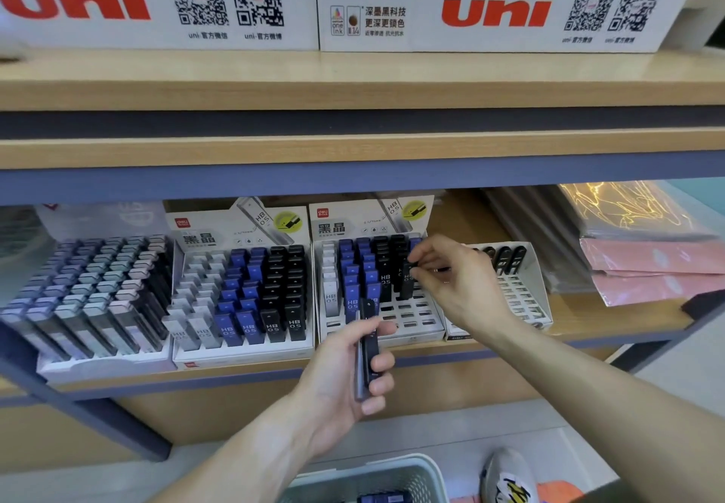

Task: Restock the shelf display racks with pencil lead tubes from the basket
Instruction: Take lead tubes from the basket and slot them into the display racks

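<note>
On a wooden shelf (pixel 490 220) with blue edging, under white uni boxes (pixel 243 0), the right hand (pixel 455 279) pinches a black lead tube (pixel 407 281) over the half-empty display rack (pixel 412 318), the left hand (pixel 345 369) grips spare tubes (pixel 367 349), and the basket (pixel 392 475) sits on the floor below.

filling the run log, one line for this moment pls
right hand: pinches black tube at rack | left hand: grips spare tubes | basket: below
</note>
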The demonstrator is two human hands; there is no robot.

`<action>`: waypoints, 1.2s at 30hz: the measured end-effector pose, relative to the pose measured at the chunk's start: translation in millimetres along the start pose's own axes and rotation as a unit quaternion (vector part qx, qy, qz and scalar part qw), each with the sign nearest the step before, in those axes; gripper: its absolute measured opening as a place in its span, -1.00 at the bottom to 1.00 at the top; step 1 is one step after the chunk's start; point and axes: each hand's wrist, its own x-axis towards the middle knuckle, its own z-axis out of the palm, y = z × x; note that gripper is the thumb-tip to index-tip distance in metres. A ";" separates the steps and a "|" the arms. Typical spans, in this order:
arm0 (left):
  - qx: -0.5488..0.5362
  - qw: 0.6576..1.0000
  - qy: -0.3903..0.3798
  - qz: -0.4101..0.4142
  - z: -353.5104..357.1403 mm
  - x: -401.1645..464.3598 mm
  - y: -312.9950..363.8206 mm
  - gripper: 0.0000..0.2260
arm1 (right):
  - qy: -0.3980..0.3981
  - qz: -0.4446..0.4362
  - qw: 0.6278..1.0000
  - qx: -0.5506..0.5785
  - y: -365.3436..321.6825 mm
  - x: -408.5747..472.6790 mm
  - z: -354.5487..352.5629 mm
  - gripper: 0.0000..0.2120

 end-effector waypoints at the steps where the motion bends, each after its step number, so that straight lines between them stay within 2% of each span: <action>1: -0.013 1.000 -0.005 -0.002 -0.8 0.6 0.1 -0.69 | -0.001 0.004 1.000 0.005 0.0 1.1 0.5 -0.82; 7: -0.025 1.000 -0.011 0.015 -5.2 0.7 -2.2 -0.67 | -0.033 0.024 0.999 -0.011 5.9 2.4 4.8 -0.82; 15: -0.004 0.999 -0.023 0.035 -1.1 -8.7 0.8 -0.67 | 0.010 0.018 0.995 -0.094 8.3 -0.2 1.0 -0.73; 17: 0.001 0.999 -0.027 0.032 -0.8 -10.6 1.0 -0.68 | 0.021 0.048 0.998 -0.043 -3.6 -4.3 -1.8 -0.81; 18: 0.005 0.999 -0.027 0.031 -0.6 -11.4 1.2 -0.68 | 0.000 0.085 0.996 0.019 -11.4 -7.0 -3.2 -0.85; 21: 0.017 0.999 -0.021 0.031 0.8 -13.2 1.3 -0.69 | -0.139 0.181 0.950 0.213 -31.4 -18.4 -6.9 -0.84; 23: 0.030 0.999 -0.014 0.034 1.3 -12.9 0.4 -0.71 | -0.192 0.190 0.933 0.239 -34.6 -25.0 -8.7 -0.79; 25: 0.040 0.999 -0.009 0.034 2.0 -12.4 -0.2 -0.71 | -0.198 0.191 0.930 0.243 -34.3 -27.5 -10.0 -0.76; 28: 0.028 0.999 0.002 0.025 3.2 -10.7 -0.3 -0.71 | -0.164 0.201 0.932 0.254 -31.9 -24.1 -8.6 -0.76; 32: -0.007 0.999 0.046 0.016 -6.0 -3.7 -4.7 -0.65 | -0.025 0.183 0.946 0.267 -23.9 -13.6 -7.4 -0.77; 36: -0.032 0.996 0.077 0.031 -16.5 0.3 -8.6 -0.60 | 0.032 0.107 0.982 0.150 -13.4 -8.5 -1.3 -0.74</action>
